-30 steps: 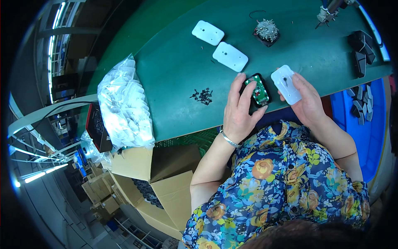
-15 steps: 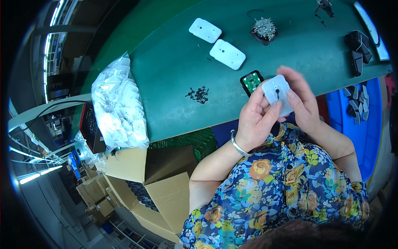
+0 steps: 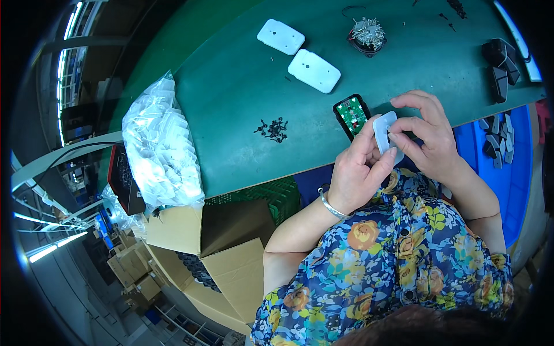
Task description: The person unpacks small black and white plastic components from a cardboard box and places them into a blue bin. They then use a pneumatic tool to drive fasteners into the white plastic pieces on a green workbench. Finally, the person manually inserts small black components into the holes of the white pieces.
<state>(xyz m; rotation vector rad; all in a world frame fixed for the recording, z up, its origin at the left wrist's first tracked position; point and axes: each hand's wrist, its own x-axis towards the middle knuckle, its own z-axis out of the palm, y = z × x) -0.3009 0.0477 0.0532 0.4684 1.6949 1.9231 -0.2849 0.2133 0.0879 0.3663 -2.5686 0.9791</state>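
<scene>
My left hand (image 3: 359, 167) holds a white plastic cover (image 3: 381, 128) between thumb and fingers, tilted so its face turns toward the right. On that face, my right hand (image 3: 428, 138) brings thumb and index fingertips together beside a small dark part; what they pinch is too small to make out. The other right fingers are curled, raised and apart. Just beyond the left fingertips, a black housing with a green circuit board (image 3: 352, 114) lies on the green table (image 3: 231, 115). Two more white covers, one nearer (image 3: 314, 71) and one farther (image 3: 281, 37), lie flat beyond it.
A pile of black screws (image 3: 274, 130) lies left of centre. A plastic bag of white parts (image 3: 161, 144) stands at the table's left. Farther back is a round holder of metal pieces (image 3: 367, 36). Black blocks (image 3: 498, 69) and a blue bin (image 3: 516, 190) are right; an open carton (image 3: 236, 277) stands below.
The white cover has turned from facing up to nearly edge-on. My right hand has shifted right, from cupping the cover's side to a fingertip pinch at its face.
</scene>
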